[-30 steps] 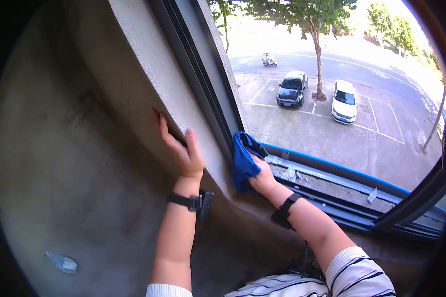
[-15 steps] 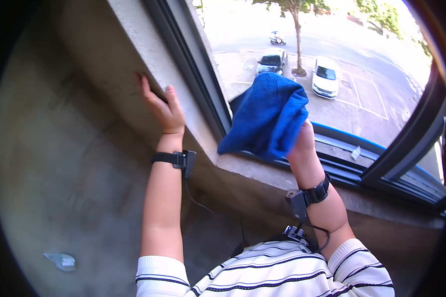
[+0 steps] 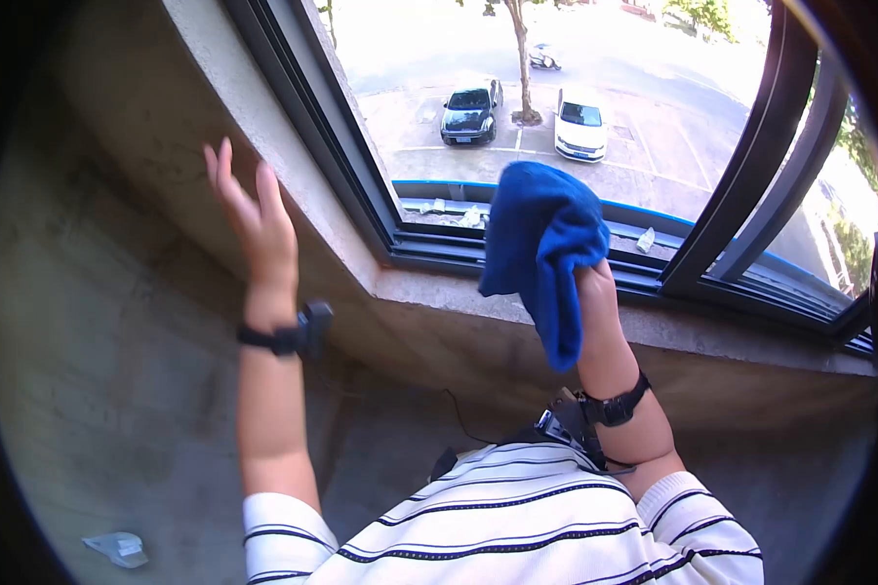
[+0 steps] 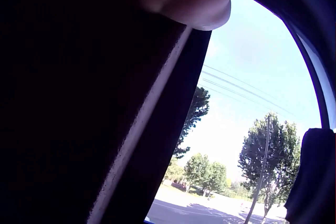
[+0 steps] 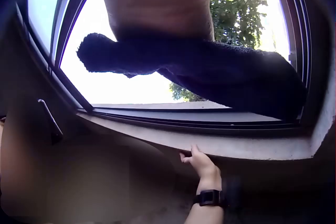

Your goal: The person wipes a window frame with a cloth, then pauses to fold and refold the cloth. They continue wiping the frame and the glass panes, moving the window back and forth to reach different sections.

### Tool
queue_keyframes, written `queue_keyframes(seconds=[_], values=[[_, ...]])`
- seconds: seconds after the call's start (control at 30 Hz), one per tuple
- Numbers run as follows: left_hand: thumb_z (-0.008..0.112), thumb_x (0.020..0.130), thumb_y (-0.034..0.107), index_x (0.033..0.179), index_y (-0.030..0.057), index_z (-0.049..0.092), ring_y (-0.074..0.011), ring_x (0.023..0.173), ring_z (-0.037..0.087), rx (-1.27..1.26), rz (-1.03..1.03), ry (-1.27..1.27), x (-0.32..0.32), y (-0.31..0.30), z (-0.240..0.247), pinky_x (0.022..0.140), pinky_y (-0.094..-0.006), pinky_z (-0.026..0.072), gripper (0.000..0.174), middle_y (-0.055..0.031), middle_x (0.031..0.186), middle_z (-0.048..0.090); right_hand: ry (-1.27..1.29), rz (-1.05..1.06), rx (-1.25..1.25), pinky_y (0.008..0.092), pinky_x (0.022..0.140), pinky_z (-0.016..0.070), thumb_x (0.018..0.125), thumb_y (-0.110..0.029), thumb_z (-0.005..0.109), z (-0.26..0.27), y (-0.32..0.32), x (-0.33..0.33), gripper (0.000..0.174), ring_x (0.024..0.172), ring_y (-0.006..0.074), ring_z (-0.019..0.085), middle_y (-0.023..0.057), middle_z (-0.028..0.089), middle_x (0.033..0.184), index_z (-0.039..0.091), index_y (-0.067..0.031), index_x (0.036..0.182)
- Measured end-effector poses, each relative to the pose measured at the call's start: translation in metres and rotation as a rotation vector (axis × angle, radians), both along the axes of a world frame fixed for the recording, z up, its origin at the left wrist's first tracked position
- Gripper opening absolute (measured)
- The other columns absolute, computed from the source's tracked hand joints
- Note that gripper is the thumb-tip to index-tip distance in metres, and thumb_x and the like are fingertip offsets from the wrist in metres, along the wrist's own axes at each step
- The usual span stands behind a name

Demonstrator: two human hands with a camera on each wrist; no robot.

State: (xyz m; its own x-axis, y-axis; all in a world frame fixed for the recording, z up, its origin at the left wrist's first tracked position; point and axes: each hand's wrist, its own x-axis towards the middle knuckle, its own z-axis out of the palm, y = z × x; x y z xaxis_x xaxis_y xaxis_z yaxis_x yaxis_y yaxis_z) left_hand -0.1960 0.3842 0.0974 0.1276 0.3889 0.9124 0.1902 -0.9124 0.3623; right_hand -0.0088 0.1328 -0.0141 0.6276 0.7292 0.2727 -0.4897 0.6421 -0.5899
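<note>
Facing the window in a striped shirt, the person has both arms up: the left hand is spread wide and holds nothing, just beside the sill, and whether it touches I cannot tell. Over to the right hand, which grips the blue cloth in front of the window, folds drooping, fingers mostly hidden beneath. Light, soft and limp, I'd judge, with little slip and nothing to break; a bunched middle fold looks the best hold, since a corner would let it flop. Containers? None I can be sure of: the clear plastic piece on the floor might be a bag, contents unreadable. Beyond the cloth runs the dark window frame, pale crumpled bits by its lower edge, then two parked cars outside, near a tree trunk.
</note>
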Motion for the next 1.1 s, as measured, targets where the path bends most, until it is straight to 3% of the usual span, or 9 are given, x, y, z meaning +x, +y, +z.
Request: queue_keyframes(seconds=[0.13,0.2,0.27,0.33,0.5,0.57,0.7,0.93,1.1], values=[[0.042,0.1,0.044,0.145,0.0039,0.03,-0.025,0.129,0.043,-0.608,-0.954,0.018,0.004,-0.105,-0.088,0.107,-0.0388,0.0332,0.062,-0.0139,0.14,0.043,-0.184,0.099,0.145,0.0386,0.095,0.0486,0.095,-0.009,0.051,0.011,-0.007,-0.018,0.038,0.109,0.028,0.059,0.0167,0.057,0.124,0.046,0.0,0.132],[0.038,0.101,0.045,0.148,0.007,0.024,-0.0264,0.133,0.039,-1.215,-1.429,-0.327,0.017,-0.144,-0.144,0.11,-0.0408,0.0313,0.062,-0.0132,0.147,0.035,-1.326,-0.132,-0.382,0.0445,0.101,0.0429,0.092,-0.014,0.056,0.046,-0.002,-0.051,0.05,0.116,0.039,0.054,0.022,0.05,0.134,0.041,0.0006,0.137],[0.032,0.104,0.037,0.15,0.0099,0.02,-0.0262,0.139,0.031,-0.896,-1.224,-0.083,0.02,-0.158,-0.167,0.114,-0.0427,0.0284,0.055,-0.0132,0.15,0.032,-1.63,-0.194,-0.464,0.046,0.11,0.0308,0.088,-0.016,0.062,0.034,0.002,-0.075,0.06,0.132,0.0394,0.037,0.0254,0.035,0.145,0.038,-0.0015,0.141],[0.03,0.104,0.036,0.149,0.0084,0.022,-0.0272,0.136,0.037,-1.329,-1.456,-0.442,0.016,-0.162,-0.183,0.112,-0.0412,0.0327,0.053,-0.0134,0.149,0.033,-1.6,-0.196,-0.534,0.0446,0.108,0.0349,0.089,-0.017,0.061,0.024,-0.001,-0.076,0.05,0.13,0.041,0.04,0.024,0.04,0.143,0.047,-0.004,0.135],[0.032,0.104,0.03,0.142,0.0065,0.034,-0.0246,0.129,0.044,-1.531,-1.856,-0.484,0.027,-0.177,-0.145,0.109,-0.0374,0.0375,0.044,-0.0118,0.142,0.041,-1.407,-0.132,-0.505,0.0401,0.103,0.0417,0.088,-0.01,0.062,0.03,-0.041,-0.036,0.029,0.124,0.0354,0.05,0.0197,0.057,0.129,0.064,-0.0031,0.116],[0.068,0.079,0.02,0.113,0.0068,0.06,-0.0249,0.099,0.062,-0.376,-0.699,0.598,0.042,-0.186,-0.093,0.083,-0.0326,0.0503,0.037,-0.0099,0.106,0.064,-1.305,-0.333,-0.564,0.038,0.102,0.0422,0.088,-0.008,0.061,0.024,-0.062,-0.011,0.029,0.123,0.0316,0.053,0.019,0.058,0.128,0.064,-0.0027,0.116],[0.071,0.069,0.02,0.097,0.0092,0.064,-0.0293,0.083,0.062,-0.113,-0.396,0.668,0.054,-0.2,-0.096,0.068,-0.0352,0.0492,0.031,-0.0095,0.092,0.064,-0.96,-0.399,-0.706,0.0336,0.101,0.0416,0.09,-0.008,0.059,0.011,-0.093,0.005,0.032,0.12,0.0255,0.056,0.0153,0.061,0.126,0.061,-0.0009,0.122],[0.07,0.074,0.021,0.096,0.0111,0.064,-0.0283,0.076,0.061,-0.097,-0.476,0.736,0.041,-0.205,-0.094,0.064,-0.0356,0.0484,0.024,-0.0093,0.09,0.064,-1.025,-0.55,-0.811,0.0333,0.103,0.0394,0.088,0.001,0.054,0.01,-0.144,0.002,0.034,0.121,0.0255,0.056,0.0147,0.06,0.127,0.061,-0.0014,0.121],[0.06,0.087,0.018,0.104,0.0103,0.064,-0.0242,0.083,0.061,-0.553,-0.528,0.47,0.026,-0.202,-0.106,0.072,-0.0329,0.0475,0.019,-0.0084,0.094,0.064,-0.73,-0.709,-0.749,0.0283,0.1,0.0409,0.096,-0.002,0.048,-0.035,-0.201,0.032,0.03,0.114,0.0172,0.057,0.0111,0.062,0.124,0.058,0.0023,0.123]])
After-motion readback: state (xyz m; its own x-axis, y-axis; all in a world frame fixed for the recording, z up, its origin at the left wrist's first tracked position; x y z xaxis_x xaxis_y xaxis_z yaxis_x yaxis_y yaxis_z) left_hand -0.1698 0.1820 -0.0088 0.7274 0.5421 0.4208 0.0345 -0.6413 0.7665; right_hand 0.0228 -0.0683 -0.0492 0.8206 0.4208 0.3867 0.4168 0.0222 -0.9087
